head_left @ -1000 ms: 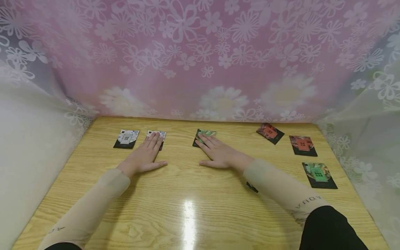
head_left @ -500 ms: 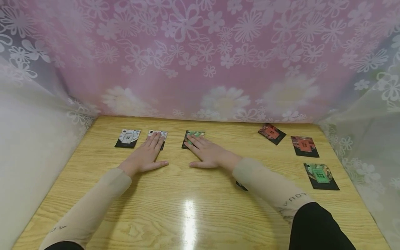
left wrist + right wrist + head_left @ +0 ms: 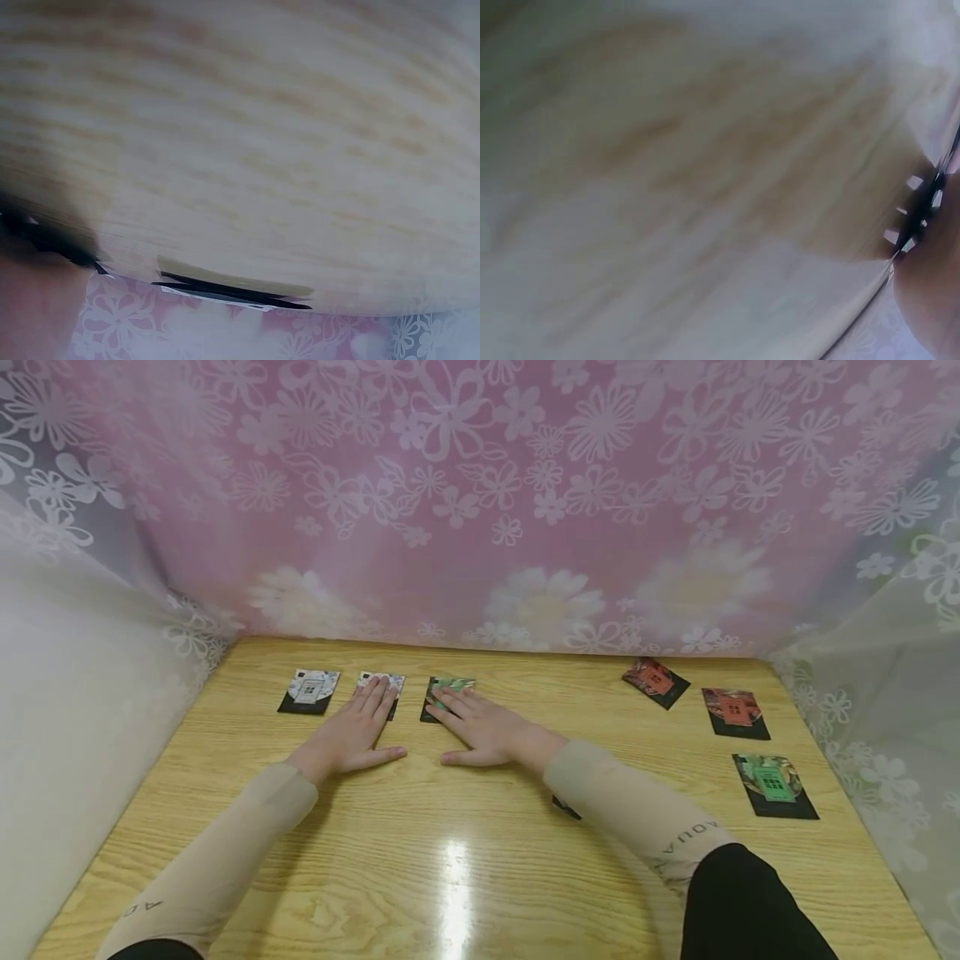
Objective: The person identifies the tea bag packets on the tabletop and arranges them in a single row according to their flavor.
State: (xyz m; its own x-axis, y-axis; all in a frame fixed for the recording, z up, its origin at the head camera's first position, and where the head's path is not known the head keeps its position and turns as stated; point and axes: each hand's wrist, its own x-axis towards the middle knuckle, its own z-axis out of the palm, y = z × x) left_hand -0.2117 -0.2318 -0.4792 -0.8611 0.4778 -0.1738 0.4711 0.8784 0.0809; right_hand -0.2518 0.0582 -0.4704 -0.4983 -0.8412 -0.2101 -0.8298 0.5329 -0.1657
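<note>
A green-faced card (image 3: 447,687) is pinned flat to the bench (image 3: 480,827) under the straight, spread fingers of the right hand (image 3: 483,732), while a white-faced card (image 3: 381,683) beside it is likewise pressed down by the flat left hand (image 3: 351,732), so both are judged to be held for sliding rather than lifting.

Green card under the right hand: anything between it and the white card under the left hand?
Nothing visible. The green card, under the right hand, lies just right of the white card pressed by the left hand. Only a narrow strip of bare table separates them in the head view.
</note>
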